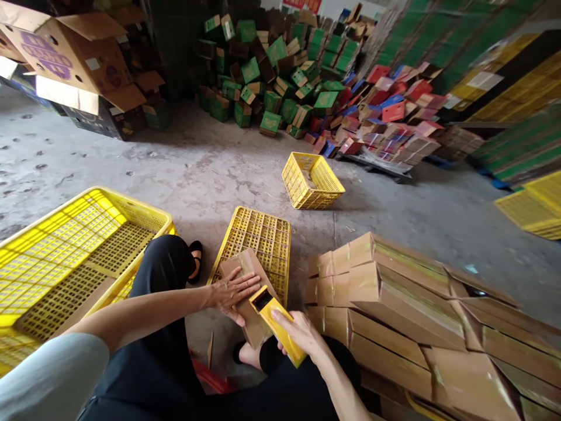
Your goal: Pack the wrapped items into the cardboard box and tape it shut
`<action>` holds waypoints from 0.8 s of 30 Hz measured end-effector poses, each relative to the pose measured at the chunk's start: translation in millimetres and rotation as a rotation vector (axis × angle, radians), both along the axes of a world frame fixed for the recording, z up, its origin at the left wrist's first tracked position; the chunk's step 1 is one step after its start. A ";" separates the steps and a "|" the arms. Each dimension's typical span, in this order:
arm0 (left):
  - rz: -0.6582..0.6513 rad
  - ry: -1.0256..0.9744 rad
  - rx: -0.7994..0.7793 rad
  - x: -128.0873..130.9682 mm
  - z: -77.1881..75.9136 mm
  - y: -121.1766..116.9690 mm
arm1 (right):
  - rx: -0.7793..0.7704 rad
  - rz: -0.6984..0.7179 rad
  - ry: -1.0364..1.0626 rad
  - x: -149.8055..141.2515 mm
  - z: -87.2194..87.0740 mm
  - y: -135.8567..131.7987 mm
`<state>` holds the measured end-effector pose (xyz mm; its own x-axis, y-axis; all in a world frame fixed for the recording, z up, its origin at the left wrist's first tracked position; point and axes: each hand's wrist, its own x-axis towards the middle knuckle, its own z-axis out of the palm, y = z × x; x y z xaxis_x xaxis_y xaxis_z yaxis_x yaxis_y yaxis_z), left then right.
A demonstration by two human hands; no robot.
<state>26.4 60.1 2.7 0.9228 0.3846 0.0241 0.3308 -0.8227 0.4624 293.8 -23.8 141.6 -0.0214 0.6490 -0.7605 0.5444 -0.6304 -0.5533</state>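
My left hand [232, 292] lies flat with fingers spread on a brown cardboard piece [245, 266] that rests on an overturned yellow plastic crate [263, 237]. My right hand [298, 330] is closed around a yellow box sleeve [268, 304], holding it tilted against the brown cardboard. The sleeve's upper end is open and dark inside. My legs in black trousers are below both hands.
A stack of flat cardboard blanks [416, 304] lies at my right. A large yellow crate [65, 251] sits at my left, a small yellow basket [312, 180] farther ahead. Heaps of green boxes [272, 70] and red and blue boxes [385, 117] fill the back.
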 end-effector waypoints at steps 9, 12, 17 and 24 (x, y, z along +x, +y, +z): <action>0.033 0.006 -0.018 0.3 -8.6 3.8 | -0.024 -0.054 0.000 10.0 -11.3 -15.1; 0.053 -0.010 0.009 0.8 -6.3 0.7 | -0.031 -0.065 -0.001 16.3 -12.8 -20.5; 0.031 0.022 0.060 0.8 2.2 -2.8 | -0.008 -0.052 -0.010 16.7 -13.0 -23.9; 0.011 0.034 0.066 1.2 5.7 -3.5 | -0.021 -0.073 0.008 15.3 -15.9 -26.9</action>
<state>27.6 56.6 8.4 0.9194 0.3929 0.0184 0.3543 -0.8476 0.3951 309.1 -50.7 125.7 0.0197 0.6330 -0.7739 0.4919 -0.6800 -0.5437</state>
